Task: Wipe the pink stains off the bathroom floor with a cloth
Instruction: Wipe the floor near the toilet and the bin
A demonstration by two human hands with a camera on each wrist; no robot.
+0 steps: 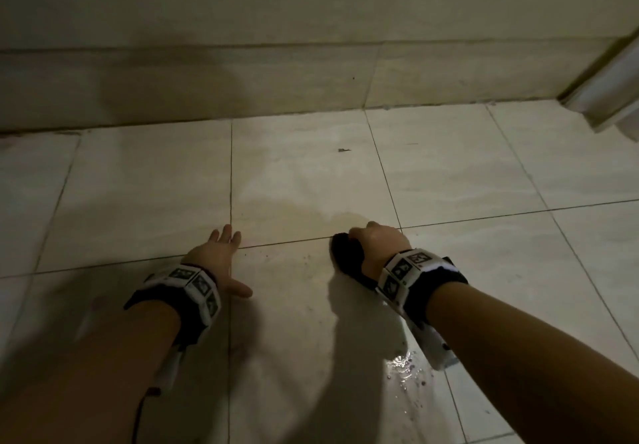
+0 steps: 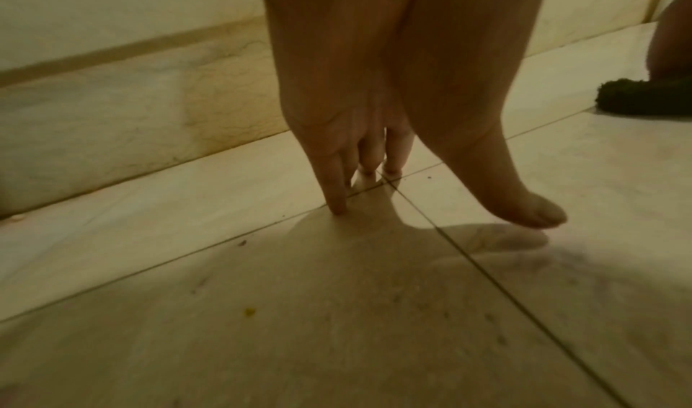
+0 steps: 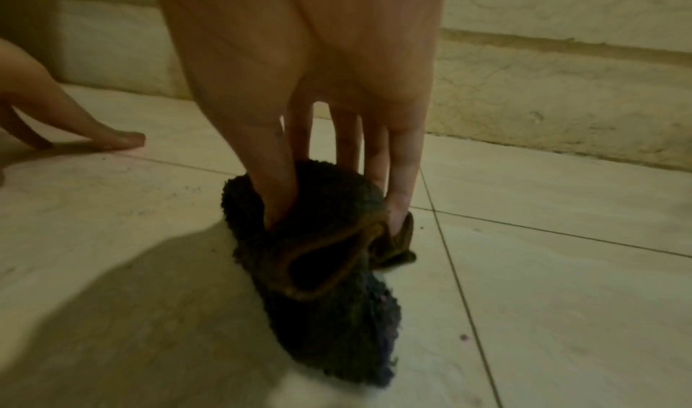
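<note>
A dark fluffy cloth (image 1: pixel 345 257) lies bunched on the pale tiled floor (image 1: pixel 297 174). My right hand (image 1: pixel 375 238) grips it from above, thumb and fingers (image 3: pixel 402 177) dug into its folds (image 3: pixel 326 266). My left hand (image 1: pixel 223 253) is open, with its fingertips (image 2: pixel 339 204) touching the floor at a grout crossing left of the cloth. The thumb (image 2: pixel 535 211) hovers just above the tile. Small pinkish-dark specks (image 1: pixel 304 257) dot the tile between my hands. One pink dot (image 3: pixel 464 337) sits right of the cloth.
A wet, shiny patch with pinkish specks (image 1: pixel 409 369) lies under my right forearm. The wall's skirting (image 1: pixel 207 87) runs along the back, and a door frame (image 1: pixel 605 91) stands at the far right. A dark crumb (image 1: pixel 344 150) and a yellow speck (image 2: pixel 249 312) lie on the tiles.
</note>
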